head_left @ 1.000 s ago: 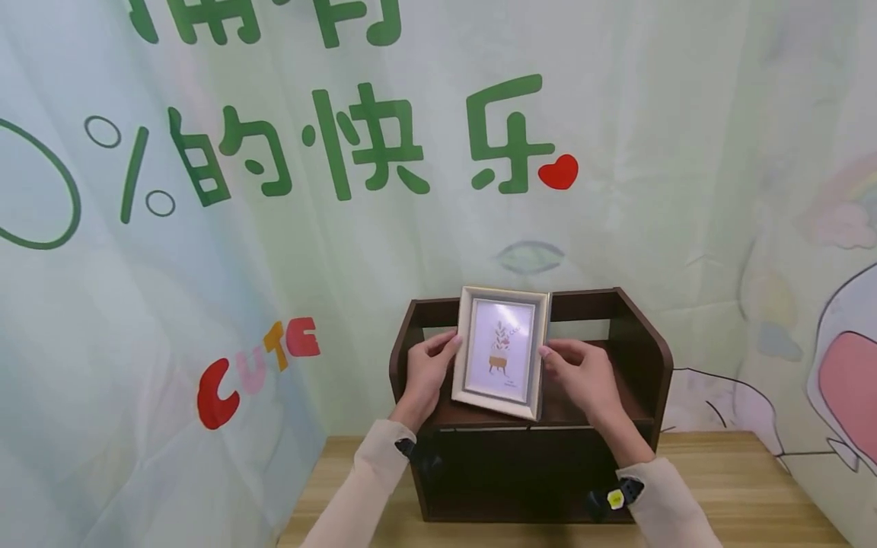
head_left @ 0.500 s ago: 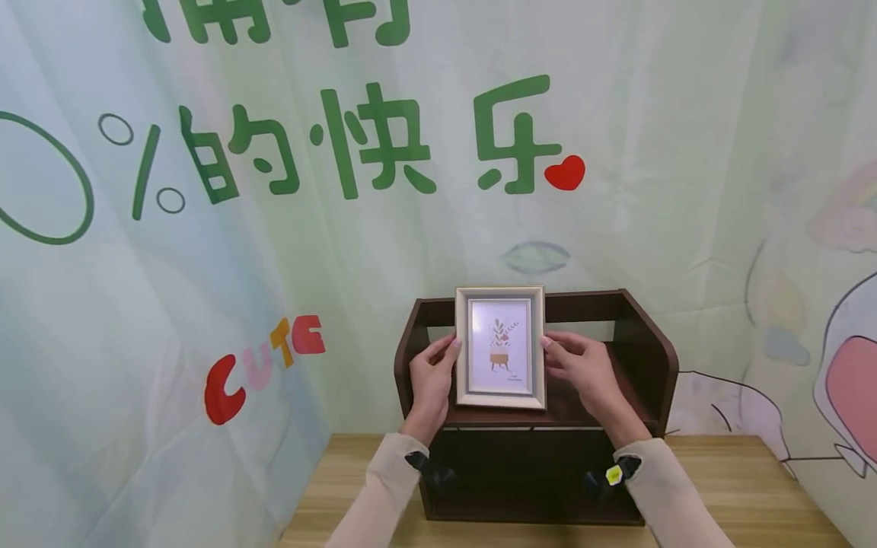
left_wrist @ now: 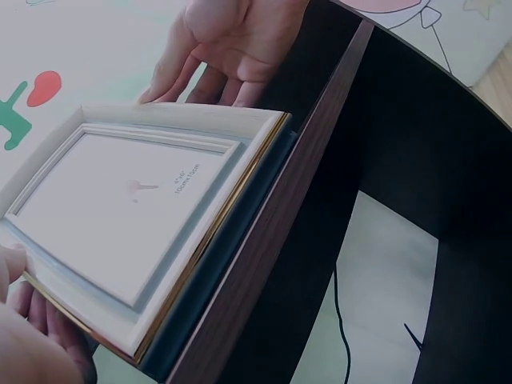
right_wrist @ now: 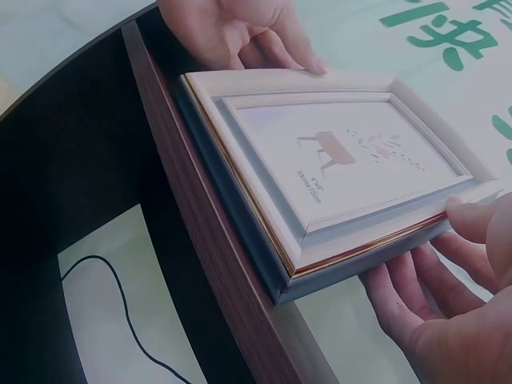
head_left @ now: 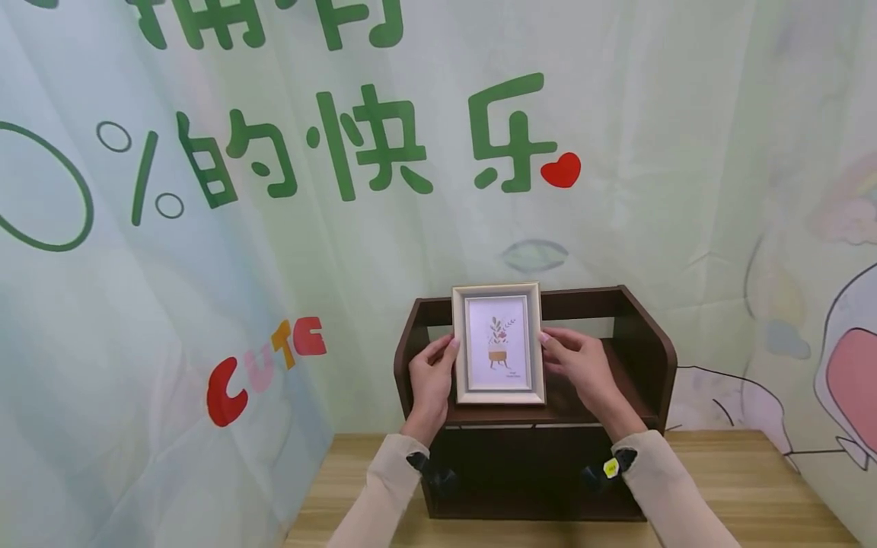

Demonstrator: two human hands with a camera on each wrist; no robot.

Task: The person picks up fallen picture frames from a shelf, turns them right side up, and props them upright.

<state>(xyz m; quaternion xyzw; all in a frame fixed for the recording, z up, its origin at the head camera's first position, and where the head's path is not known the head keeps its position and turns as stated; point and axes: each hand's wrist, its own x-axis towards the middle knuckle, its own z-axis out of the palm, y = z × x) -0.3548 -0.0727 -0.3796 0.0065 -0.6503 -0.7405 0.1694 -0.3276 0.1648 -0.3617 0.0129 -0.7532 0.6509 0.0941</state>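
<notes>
A cream picture frame (head_left: 496, 397) with a plant print stands nearly upright at the upper shelf of a dark brown desktop rack (head_left: 640, 365). At its left edge the left hand (head_left: 432, 384) pinches it, thumb on the front and fingers behind. The right hand (head_left: 582, 369) grips the right edge the same way. In the right wrist view the frame's bottom edge (right_wrist: 240, 184) lies along the shelf board; I cannot tell whether it bears its full weight there. The left wrist view shows the frame (left_wrist: 200, 120) with both hands at its sides.
The rack stands on a wooden table (head_left: 740, 472) against a printed curtain (head_left: 651, 190). Its lower compartment (head_left: 534, 472) is dark inside. A thin black cord (right_wrist: 128, 312) shows through the rack's opening in the right wrist view.
A second ago the picture frame was tilted, its lower right corner dropped. It has since turned level and now stands straight, while both hands keep their hold on its sides.
</notes>
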